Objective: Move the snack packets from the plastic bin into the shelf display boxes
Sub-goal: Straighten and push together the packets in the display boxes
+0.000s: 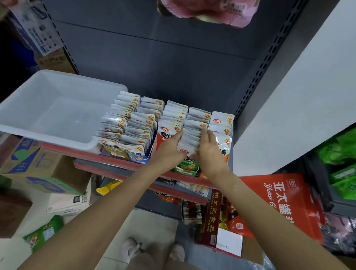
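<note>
A translucent white plastic bin (40, 105) sits on the shelf at the left, with nothing showing inside it. Right of it stand several display boxes packed with rows of white snack packets (132, 120). My left hand (168, 148) and my right hand (209, 149) press from either side on one row of packets (191, 135) in the green-fronted display box (186, 168). Fingers of both hands lie straight along the row. A red-fronted box stands at the left of that row, an orange-fronted one at the right.
The shelf has a red front edge (114, 158) and a dark back panel. Cardboard cartons (37, 164) and a green packet lie on the floor at the left. A red bag (283, 202) and lower shelves of goods are at the right. A pink package (206, 6) hangs overhead.
</note>
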A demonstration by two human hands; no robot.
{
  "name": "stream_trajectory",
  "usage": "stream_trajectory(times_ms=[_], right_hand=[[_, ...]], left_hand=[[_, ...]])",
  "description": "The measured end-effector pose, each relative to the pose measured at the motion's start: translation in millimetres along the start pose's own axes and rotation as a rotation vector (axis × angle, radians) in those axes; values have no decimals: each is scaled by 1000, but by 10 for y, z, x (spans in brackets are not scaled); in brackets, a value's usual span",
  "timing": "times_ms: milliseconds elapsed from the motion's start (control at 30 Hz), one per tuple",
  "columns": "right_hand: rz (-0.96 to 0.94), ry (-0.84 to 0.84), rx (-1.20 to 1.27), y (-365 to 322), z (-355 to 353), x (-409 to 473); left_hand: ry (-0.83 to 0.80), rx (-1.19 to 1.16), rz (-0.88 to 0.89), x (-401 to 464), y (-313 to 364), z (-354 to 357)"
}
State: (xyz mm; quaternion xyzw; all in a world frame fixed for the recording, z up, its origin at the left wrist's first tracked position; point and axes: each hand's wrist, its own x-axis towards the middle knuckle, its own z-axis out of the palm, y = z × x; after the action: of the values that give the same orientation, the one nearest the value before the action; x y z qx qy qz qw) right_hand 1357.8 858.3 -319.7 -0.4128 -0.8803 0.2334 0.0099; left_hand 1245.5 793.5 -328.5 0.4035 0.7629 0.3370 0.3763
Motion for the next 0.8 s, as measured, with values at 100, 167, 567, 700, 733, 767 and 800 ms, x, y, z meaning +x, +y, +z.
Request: stream_trajectory(times_ms=[100,167,567,700,733,767,800], right_hand=[[-22,31,116,-23,71,1],[-21,18,62,-10,31,6],[-83,-114,-232,84,-254,240],[-82,-170,-154,153,-245,257],[-88,-203,-83,177,-268,244],[-89,-234,7,208,-306,222],[-90,-253,105,239,-362,192]], left_hand=[[27,29,13,-17,24,-9],[84,186,100,-49,47,-31],[-156,1056,372,379,153,-291],[-212,981,374,362,159,-298],[-230,970,380,350,164,-305],[-248,951,394,334,171,-311],[-262,922,413,318,180,-315]])
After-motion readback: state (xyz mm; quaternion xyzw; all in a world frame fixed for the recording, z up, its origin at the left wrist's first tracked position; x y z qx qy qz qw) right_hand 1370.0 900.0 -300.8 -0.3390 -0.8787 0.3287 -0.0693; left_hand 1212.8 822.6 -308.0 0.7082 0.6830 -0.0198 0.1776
